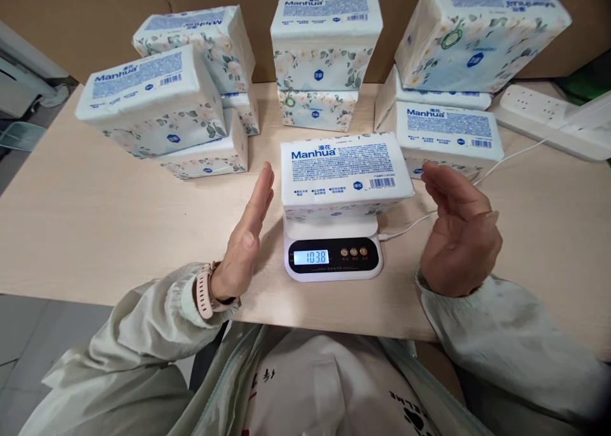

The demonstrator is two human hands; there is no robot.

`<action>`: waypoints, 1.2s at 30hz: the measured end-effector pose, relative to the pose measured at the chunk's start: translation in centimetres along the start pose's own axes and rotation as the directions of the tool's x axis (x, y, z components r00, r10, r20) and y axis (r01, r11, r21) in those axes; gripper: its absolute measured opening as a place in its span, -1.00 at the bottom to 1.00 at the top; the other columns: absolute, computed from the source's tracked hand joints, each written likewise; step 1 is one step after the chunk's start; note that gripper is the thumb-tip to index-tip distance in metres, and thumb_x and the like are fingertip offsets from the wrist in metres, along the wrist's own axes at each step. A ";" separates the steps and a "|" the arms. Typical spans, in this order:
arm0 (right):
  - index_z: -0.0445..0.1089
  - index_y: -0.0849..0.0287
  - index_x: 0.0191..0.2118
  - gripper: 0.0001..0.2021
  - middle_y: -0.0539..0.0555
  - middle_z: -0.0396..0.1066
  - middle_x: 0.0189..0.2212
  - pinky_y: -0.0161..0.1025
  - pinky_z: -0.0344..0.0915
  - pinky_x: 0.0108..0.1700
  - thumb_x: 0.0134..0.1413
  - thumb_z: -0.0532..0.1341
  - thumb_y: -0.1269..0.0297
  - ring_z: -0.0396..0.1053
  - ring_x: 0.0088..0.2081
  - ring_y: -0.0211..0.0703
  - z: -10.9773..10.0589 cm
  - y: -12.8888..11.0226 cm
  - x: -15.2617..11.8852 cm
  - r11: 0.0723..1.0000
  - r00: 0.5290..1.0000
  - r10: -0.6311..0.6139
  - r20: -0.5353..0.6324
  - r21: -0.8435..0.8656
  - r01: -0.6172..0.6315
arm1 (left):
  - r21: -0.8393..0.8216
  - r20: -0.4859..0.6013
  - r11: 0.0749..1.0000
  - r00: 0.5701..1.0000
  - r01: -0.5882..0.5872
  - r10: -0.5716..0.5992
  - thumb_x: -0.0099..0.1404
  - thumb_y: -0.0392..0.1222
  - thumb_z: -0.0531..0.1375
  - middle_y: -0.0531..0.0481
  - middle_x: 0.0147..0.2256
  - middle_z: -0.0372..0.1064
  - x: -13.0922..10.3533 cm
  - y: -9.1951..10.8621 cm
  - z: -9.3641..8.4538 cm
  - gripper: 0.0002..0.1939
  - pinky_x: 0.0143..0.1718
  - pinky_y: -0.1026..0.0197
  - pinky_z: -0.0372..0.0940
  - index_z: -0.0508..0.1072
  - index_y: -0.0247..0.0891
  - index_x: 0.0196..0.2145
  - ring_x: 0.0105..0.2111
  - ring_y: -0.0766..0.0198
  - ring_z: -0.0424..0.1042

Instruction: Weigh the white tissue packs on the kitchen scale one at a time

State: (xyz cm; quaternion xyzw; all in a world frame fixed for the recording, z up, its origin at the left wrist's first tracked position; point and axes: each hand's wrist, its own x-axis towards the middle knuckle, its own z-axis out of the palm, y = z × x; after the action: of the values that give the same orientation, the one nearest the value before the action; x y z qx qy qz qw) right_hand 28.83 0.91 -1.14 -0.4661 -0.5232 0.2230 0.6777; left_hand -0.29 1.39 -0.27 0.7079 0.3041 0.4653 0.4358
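A pack of tissues (pixel 346 172) with blue Manhua lettering lies on a white digital kitchen scale (pixel 334 258), its lit display reading 103.8. My left hand (pixel 245 242) is held upright on edge to the left of the pack, fingers stretched out and apart from it. On the other side, my right hand (pixel 456 232) stands with fingers extended and palm turned inward, not touching the pack. Neither hand holds anything. A pale watch band (pixel 205 289) circles my left wrist.
Stacked tissue packs stand at the left (pixel 153 105), the back middle (pixel 324 48) and the right (pixel 482 41) of the wooden table (pixel 95 232). A white power strip (pixel 544 114) lies far right. A white cable (pixel 410 227) runs into the scale's right side. Brown cardboard (pixel 262 35) rises behind.
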 end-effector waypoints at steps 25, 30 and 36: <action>0.40 -0.14 0.32 -0.40 -0.06 0.37 0.43 0.13 0.10 0.59 0.38 0.09 -0.34 0.20 0.52 0.02 7.0 1.3 8.8 0.990 0.844 0.113 0.525 0.015 -0.142 | -0.019 -0.118 1.000 0.993 -0.005 0.002 0.42 0.59 0.00 0.23 0.54 0.01 10.9 -5.3 -4.1 -0.17 0.63 -0.32 -0.14 0.17 0.23 0.48 0.61 -0.15 -0.19; 0.35 -0.13 0.38 -0.30 -0.02 0.30 0.48 0.18 0.04 0.61 0.32 0.09 -0.41 0.13 0.56 0.02 8.2 3.5 9.2 0.981 0.808 0.153 0.570 0.014 -0.196 | -0.029 -0.155 0.997 0.985 0.069 -0.073 0.41 0.51 0.14 0.02 0.54 0.02 11.1 -8.0 -5.2 -0.16 0.58 -0.36 -0.01 0.17 0.13 0.48 0.58 -0.17 -0.05; 0.36 -0.12 0.36 -0.25 -0.01 0.29 0.49 0.16 -0.01 0.62 0.29 0.05 -0.47 0.17 0.54 0.01 8.9 5.3 9.9 0.977 0.821 0.205 0.533 -0.065 -0.202 | -0.062 -0.186 0.996 0.980 0.056 -0.067 0.38 0.56 0.15 -0.04 0.55 0.01 13.7 -11.8 -5.1 -0.09 0.57 -0.30 0.05 0.14 0.02 0.47 0.57 -0.13 0.00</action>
State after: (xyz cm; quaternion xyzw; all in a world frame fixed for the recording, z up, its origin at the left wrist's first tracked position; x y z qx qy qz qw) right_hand 25.16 14.77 -0.58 -0.4401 -0.6393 0.4141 0.4755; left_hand -0.06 19.71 -4.52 0.6385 0.3523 0.5247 0.4392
